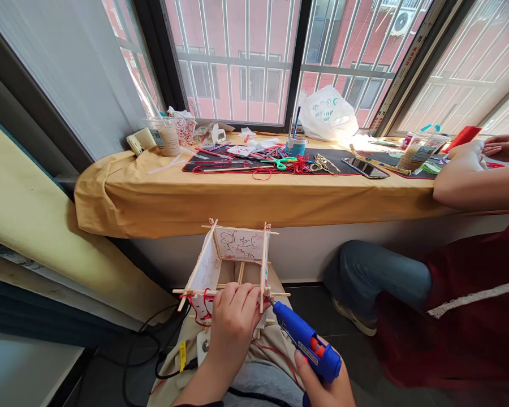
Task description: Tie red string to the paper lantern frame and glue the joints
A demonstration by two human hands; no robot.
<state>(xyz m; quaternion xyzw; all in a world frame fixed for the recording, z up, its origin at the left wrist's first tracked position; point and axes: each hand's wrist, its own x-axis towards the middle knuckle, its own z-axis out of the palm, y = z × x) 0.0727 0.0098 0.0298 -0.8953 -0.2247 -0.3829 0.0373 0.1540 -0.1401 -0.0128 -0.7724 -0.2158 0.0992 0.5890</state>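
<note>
My left hand (pixel 234 321) is wrapped over the near side of a wooden-stick lantern frame (pixel 215 293), which rests on my lap. White paper panels with red drawings (pixel 241 243) line the frame's sides, and red cord is wound round its near left corner. A blue hot glue gun (pixel 302 334) is in my right hand (pixel 326 384), its nozzle at the near right corner of the frame, close to my left fingertips. Whether the nozzle touches the sticks I cannot tell. My left fingertips are partly hidden behind the frame.
On the cloth-covered sill (pixel 220 198) lie green scissors (pixel 280 163), a phone (pixel 366 168), red cord, pens, a drink cup (pixel 165 135) and a white plastic bag (pixel 328 115). A co-worker's arm (pixel 470 181) rests at the right. Black cables (pixel 129 362) trail on the floor.
</note>
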